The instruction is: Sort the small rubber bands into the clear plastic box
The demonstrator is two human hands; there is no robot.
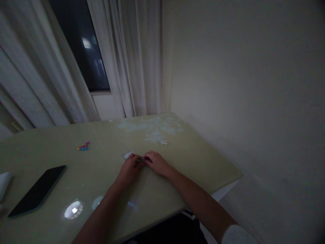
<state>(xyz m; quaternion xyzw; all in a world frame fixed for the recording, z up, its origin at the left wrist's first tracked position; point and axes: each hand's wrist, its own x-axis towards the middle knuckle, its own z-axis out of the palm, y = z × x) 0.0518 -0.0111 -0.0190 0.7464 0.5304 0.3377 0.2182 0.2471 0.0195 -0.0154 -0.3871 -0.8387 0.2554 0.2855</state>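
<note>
Near the middle of the table my left hand [130, 167] and my right hand [156, 162] meet, fingertips almost touching. Between them is a small dark object [140, 160] with light glints, too small and dim to name. The fingers of both hands are closed on it from either side and cover most of it. Just beyond my left fingers lies a small whitish, see-through piece [127, 155]. A little past my right hand is a small white cluster [164, 142].
A pile of small colourful pieces [83, 146] lies left of my hands. Closer on the left are a dark flat tablet-like slab [38, 191] and a white object [3, 183]. The glossy table [106, 139] meets curtains behind and a wall on the right.
</note>
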